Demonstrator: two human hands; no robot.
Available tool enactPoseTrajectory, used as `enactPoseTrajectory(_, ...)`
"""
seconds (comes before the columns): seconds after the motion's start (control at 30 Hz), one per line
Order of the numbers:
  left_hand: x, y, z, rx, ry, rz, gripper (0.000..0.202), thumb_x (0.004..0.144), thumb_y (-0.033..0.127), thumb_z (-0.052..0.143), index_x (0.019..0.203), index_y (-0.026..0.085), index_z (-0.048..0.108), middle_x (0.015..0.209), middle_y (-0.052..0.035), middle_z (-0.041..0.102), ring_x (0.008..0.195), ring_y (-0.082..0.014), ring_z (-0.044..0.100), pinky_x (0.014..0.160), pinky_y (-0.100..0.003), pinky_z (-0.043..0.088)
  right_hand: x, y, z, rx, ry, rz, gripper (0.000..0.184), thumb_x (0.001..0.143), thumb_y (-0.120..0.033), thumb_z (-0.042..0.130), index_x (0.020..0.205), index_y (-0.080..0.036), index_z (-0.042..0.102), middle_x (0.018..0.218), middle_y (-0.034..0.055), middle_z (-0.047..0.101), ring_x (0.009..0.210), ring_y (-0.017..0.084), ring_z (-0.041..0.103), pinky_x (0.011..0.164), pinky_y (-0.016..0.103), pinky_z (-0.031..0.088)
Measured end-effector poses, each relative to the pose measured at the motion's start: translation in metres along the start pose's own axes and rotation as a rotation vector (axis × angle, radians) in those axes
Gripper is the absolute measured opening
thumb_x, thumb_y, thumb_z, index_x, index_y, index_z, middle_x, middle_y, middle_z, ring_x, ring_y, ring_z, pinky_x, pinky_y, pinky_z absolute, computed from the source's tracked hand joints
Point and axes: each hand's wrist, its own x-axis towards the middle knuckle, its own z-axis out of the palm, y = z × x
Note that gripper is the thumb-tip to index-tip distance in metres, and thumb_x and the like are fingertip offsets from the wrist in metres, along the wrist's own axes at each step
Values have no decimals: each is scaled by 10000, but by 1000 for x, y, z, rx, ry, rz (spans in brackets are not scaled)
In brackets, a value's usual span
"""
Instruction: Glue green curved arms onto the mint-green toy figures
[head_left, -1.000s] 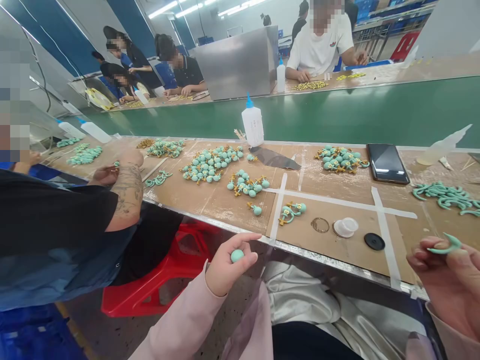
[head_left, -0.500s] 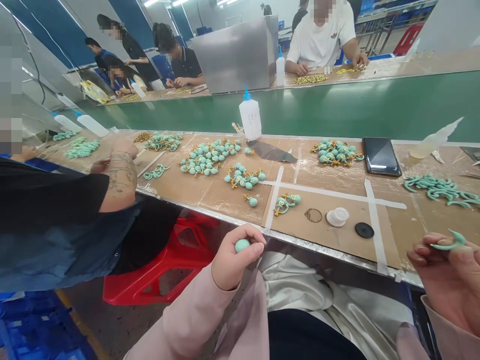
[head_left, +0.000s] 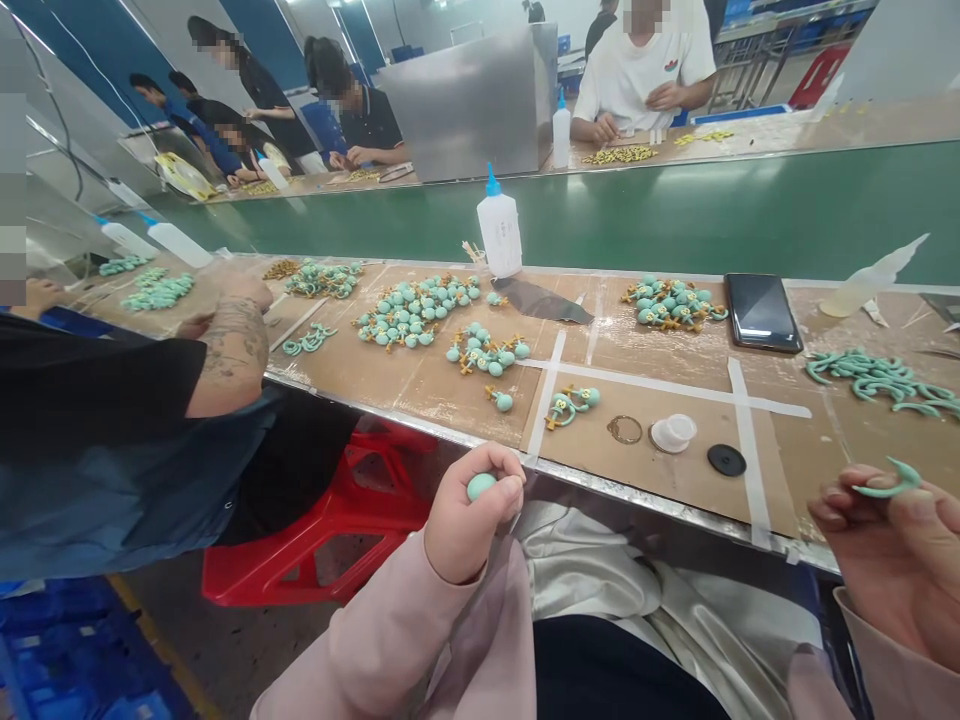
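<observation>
My left hand is closed around a small figure whose round mint-green head shows between thumb and fingers; the rest of it is hidden. Off to the right, my right hand pinches a curved mint-green piece with a pointed tip. Similar curved pieces lie in a pile beyond that hand. In front of me on the cardboard are a pair of green figures with yellow faces, a thin metal ring, a small white cup and a black round lid.
Piles of green-headed figures cover the middle of the bench. A glue bottle stands behind them; a phone lies to the right. A co-worker's tattooed forearm and a red stool are at left. Across the green belt others work.
Both hands stay closed on their pieces and have barely moved. Across the belt, the worker in white has lifted one hand from the table toward the chest.
</observation>
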Motion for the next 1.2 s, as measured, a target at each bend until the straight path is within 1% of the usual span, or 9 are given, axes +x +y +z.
enactPoseTrajectory(0.13,1,-2,3,-36,33,29,163,728,252,686,661,170,562,450,92,383,411,-48,252,476,-241,219,1,4,-3,-21,6,-22,184,679,-267,805,807,-177,708,928,33,608,775,146,575,665,302,489)
enactPoseTrajectory(0.33,4,-7,3,-102,98,84,200,747,269,691,652,176,541,461,102,347,406,-42,220,475,-237,218,0,4,-2,-71,49,-32,124,710,-253,773,793,-193,703,944,45,595,756,162,558,705,407,429)
enactPoseTrajectory(0.5,8,-7,-2,-145,125,121,446,777,454,696,550,169,439,476,99,309,391,-33,197,453,-239,190,5,2,-2,-98,50,-26,143,682,-280,791,737,-195,690,907,44,580,724,164,528,677,425,378)
enactPoseTrajectory(0.57,9,-7,-4,-158,117,120,467,764,514,692,556,167,458,475,101,291,385,-31,188,447,-237,179,8,4,-3,-98,51,-35,156,663,-284,800,726,-198,686,891,41,578,714,166,522,655,414,366)
enactPoseTrajectory(0.7,7,-6,-7,-185,108,107,440,808,552,623,617,165,534,471,97,304,376,-32,182,450,-235,181,15,10,-11,-91,46,-40,209,614,-304,825,717,-199,676,877,39,585,709,171,526,613,382,364)
enactPoseTrajectory(0.83,5,-5,-8,-195,100,91,415,813,520,628,620,163,542,475,93,318,378,-31,188,457,-236,191,16,10,-13,-81,34,-40,247,583,-306,843,712,-187,669,870,38,601,708,168,538,583,351,386)
enactPoseTrajectory(1.0,4,-5,-9,-196,107,57,331,806,396,666,619,159,528,489,93,340,391,-27,203,476,-238,195,4,3,2,-69,36,-42,229,634,-274,824,781,-171,683,906,38,617,751,163,570,618,327,469)
enactPoseTrajectory(1.13,3,-9,-13,-202,118,8,267,767,262,710,627,161,508,477,103,340,404,-26,230,496,-230,219,-4,-4,13,-32,39,45,236,646,-284,843,784,-175,686,912,15,606,783,134,572,680,265,521)
enactPoseTrajectory(1.2,4,-14,-15,-210,132,-26,221,736,202,729,664,165,523,490,101,378,418,-28,265,505,-223,232,-5,-7,15,-32,43,83,256,636,-310,856,756,-170,678,895,10,598,776,121,566,681,234,532)
